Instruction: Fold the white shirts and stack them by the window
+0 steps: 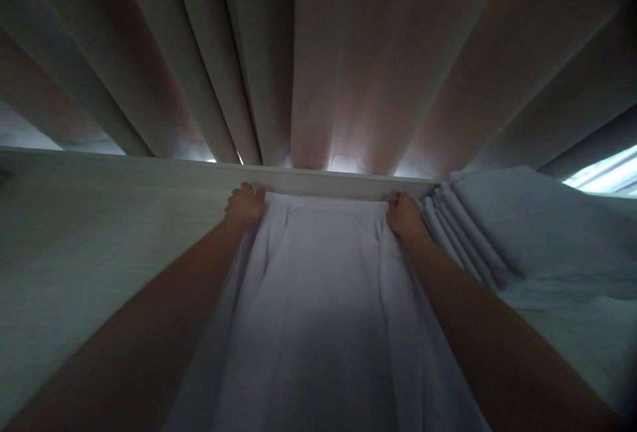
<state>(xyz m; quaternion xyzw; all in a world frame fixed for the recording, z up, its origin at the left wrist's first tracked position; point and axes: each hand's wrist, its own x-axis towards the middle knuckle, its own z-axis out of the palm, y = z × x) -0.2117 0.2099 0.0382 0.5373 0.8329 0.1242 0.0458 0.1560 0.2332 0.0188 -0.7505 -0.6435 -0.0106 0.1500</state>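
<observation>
White cloth (pixel 333 273) stretches between the grips — left hand (pixel 245 203) and right hand (pixel 405 216) each pinching its far edge, folded fabrics (pixel 542 226) just beside the right. Spreading looks the step — next likely calls for even tension.

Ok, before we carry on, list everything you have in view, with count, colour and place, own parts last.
held cloth: one, whitish, centre, running down to the bottom edge
folded cloths: several layers, exact count unclear, whitish, right side
pale surface: one, pale grey-green, under the cloths
raised edge strip: one, pale, along the surface's far side
hanging folds: many, grey-brown, across the top
bright patch: one, white-blue, right edge
dark spot: one, too small to identify, far left edge
left hand: one, bare, at the held cloth's upper left corner
right hand: one, bare, at its upper right corner
forearms: two, bare, lower left and right
</observation>
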